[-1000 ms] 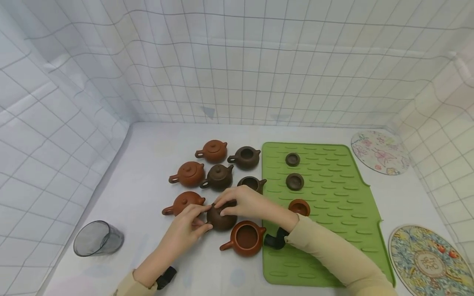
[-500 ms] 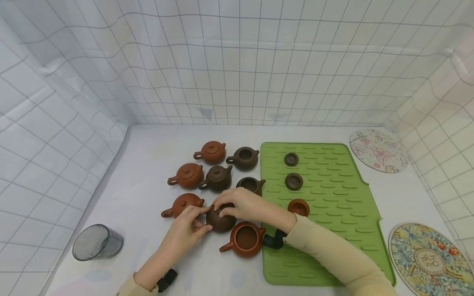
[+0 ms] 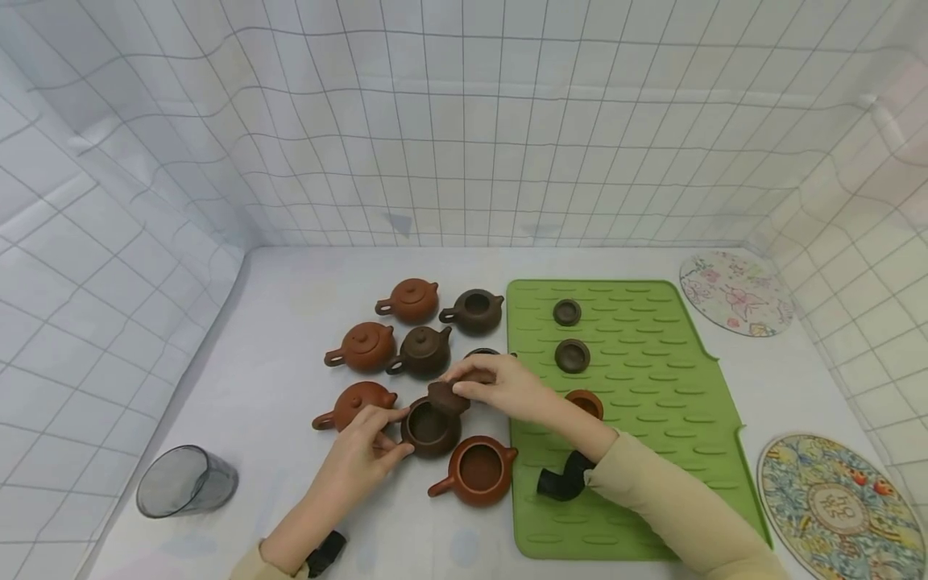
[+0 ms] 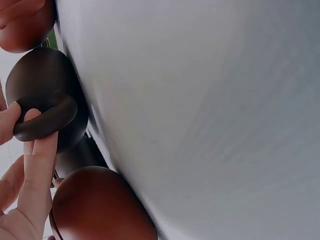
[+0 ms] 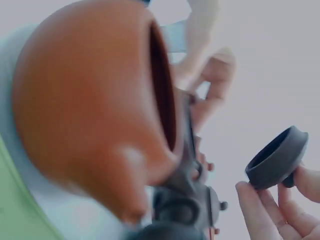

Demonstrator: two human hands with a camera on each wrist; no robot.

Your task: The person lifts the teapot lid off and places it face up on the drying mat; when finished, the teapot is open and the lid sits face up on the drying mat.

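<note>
A dark brown teapot (image 3: 438, 448) stands uncovered, its dark opening showing in the head view. My left hand (image 3: 366, 447) grips it at its left side; in the left wrist view the fingers and thumb hold its looped handle (image 4: 52, 120). My right hand (image 3: 513, 388) pinches the dark lid (image 3: 448, 398), raised and tilted just above the teapot's right rim. In the right wrist view the lid (image 5: 280, 159) hangs from thumb and fingers, hollow underside showing. An open reddish teapot (image 3: 473, 493) sits close by at the front right, large in the right wrist view.
Left and behind stand lidded reddish teapots (image 3: 366, 348) and a lidded dark one (image 3: 424, 353). An open dark teapot (image 3: 474, 312) is farther back. Upturned lids (image 3: 573, 356) lie on the green mat (image 3: 652, 467). A glass (image 3: 187, 481) lies left; round patterned mats (image 3: 839, 507) lie right.
The right hand has lifted the lid off the dark teapot and moved slightly up and right, exposing the opening. The left hand stays at the teapot.
</note>
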